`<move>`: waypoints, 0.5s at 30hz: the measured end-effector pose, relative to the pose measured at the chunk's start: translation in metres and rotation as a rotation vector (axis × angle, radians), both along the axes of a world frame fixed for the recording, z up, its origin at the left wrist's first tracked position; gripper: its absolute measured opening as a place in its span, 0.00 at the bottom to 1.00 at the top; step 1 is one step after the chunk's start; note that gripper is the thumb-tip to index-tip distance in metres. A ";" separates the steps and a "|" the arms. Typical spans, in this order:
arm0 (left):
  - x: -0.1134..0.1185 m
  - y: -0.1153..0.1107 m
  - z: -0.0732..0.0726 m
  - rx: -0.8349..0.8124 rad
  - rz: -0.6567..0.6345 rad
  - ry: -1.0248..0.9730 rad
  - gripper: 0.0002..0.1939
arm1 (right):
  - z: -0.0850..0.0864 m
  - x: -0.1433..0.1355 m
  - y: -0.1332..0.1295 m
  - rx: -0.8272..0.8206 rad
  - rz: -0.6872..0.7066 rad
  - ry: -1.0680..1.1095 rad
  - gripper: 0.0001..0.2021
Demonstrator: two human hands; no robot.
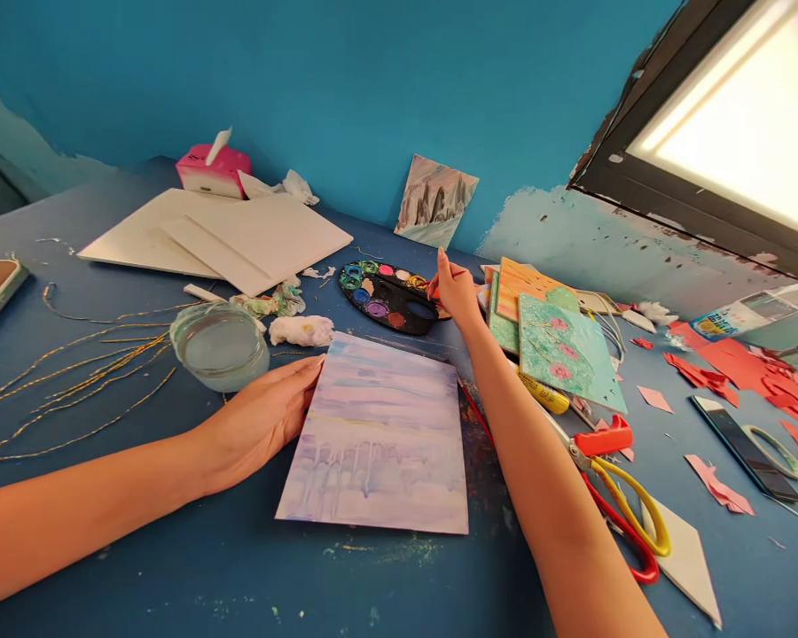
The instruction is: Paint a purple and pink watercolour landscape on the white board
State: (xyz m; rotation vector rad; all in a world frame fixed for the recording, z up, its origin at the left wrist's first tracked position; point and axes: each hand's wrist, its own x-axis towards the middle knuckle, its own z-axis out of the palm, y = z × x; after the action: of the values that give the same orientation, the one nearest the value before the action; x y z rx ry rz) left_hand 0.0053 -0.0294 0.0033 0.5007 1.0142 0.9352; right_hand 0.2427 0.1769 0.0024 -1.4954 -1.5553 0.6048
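Note:
A painted board [379,434] with pale purple and blue streaks lies in front of me on the blue table. My left hand [266,425] grips its left edge, thumb along the side and the other fingers partly hidden behind it. Beyond the board is a black paint palette [389,306] with several coloured wells. My right hand [453,288] is at the palette's right end, fingers pinched together; whatever they hold is too small to make out. Close to my left hand stands a round tub of cloudy water [219,341], with a crumpled white tissue [301,331] near it.
Small paintings [565,346] are stacked beside my right forearm, near scissors [612,478] with red and yellow handles. White boards [239,235] and a pink tissue box [213,168] stand at the back. Gold cords [106,372] spread leftward. A phone [745,447] lies among red scraps.

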 end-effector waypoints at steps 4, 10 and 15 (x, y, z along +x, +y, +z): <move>0.000 0.000 -0.001 0.005 -0.014 0.013 0.17 | -0.001 0.003 0.002 0.066 0.050 -0.020 0.30; -0.002 0.000 -0.002 0.019 -0.046 0.000 0.18 | -0.002 0.007 0.002 0.028 0.061 0.022 0.31; -0.001 0.000 -0.002 0.037 -0.053 0.010 0.18 | 0.004 0.011 0.002 0.038 0.096 -0.032 0.31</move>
State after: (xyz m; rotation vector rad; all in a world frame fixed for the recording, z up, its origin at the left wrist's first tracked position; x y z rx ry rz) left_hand 0.0048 -0.0291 0.0011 0.5617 0.9894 0.9063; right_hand 0.2538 0.1786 0.0061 -1.4152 -1.6616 0.6052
